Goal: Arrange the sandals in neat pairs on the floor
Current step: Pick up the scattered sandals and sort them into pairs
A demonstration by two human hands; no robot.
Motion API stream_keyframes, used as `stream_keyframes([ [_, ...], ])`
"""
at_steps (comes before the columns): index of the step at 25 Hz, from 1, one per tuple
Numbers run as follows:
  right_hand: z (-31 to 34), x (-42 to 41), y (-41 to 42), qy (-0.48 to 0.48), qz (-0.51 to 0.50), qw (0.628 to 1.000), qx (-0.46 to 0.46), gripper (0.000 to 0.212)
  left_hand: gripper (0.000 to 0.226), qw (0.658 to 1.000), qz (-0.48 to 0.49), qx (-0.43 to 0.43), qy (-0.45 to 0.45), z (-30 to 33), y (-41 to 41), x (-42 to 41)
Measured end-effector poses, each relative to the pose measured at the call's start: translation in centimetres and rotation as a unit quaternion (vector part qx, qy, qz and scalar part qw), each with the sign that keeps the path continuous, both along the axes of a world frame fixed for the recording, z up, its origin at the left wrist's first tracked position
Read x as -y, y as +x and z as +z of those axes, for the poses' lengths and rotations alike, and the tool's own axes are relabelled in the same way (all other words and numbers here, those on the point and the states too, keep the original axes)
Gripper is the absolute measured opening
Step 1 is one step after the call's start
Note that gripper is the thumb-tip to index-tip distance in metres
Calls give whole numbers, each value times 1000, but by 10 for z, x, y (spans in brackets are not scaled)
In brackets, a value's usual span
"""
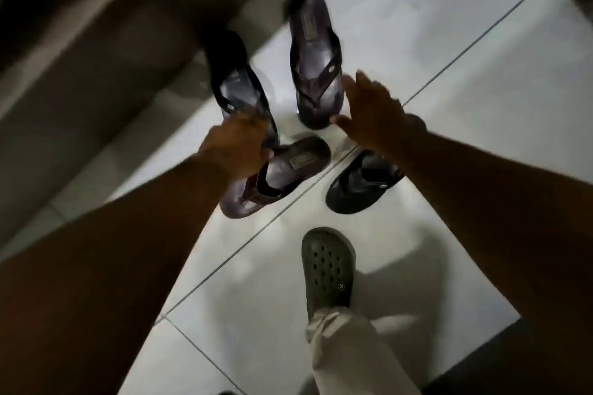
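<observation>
Four sandals lie loosely on the white tiled floor (pixel 449 170). My left hand (pixel 236 146) is curled around the toe end of a black sandal (pixel 236 82) at the upper left, which looks blurred. A brown sandal (pixel 313 64) lies to its right, pointing towards me. A second brown sandal (pixel 282 175) lies slanted just below my left hand. My right hand (pixel 373 112) hovers open with fingers spread, beside the upper brown sandal's toe and above another black sandal (pixel 359 184), whose heel my wrist hides.
My foot in an olive-green clog (pixel 327 269), with a beige trouser leg (pixel 349 353), stands on the tiles near the sandals. A darker stone step or ledge (pixel 112 74) runs along the upper left. Dark grout lines cross the floor.
</observation>
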State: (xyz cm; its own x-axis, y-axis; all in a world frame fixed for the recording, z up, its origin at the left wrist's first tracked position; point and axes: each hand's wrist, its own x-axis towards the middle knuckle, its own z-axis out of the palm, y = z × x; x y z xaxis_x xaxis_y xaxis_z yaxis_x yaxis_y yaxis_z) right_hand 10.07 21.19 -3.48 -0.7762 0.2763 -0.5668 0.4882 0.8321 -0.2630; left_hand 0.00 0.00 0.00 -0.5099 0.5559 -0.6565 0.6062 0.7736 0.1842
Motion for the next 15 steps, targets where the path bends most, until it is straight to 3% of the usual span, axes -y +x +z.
stream_keyframes([
  [4, -51, 19, -17, 38, -50, 998, 0, 48, 68, 998, -26, -52, 30, -67, -47, -48],
  [8, -85, 62, 17, 48, -10, 996, -77, 54, 75, 997, -30, -61, 46, -102, -57, -79],
  [11, -99, 52, 0, 110, 49, 981, -154, 59, 86, 989, -103, -95, -57, -122, -60, -40],
  [15, -112, 30, -48, 149, 137, 973, -110, 72, 90, 993, -103, -43, -48, -133, -69, 5],
])
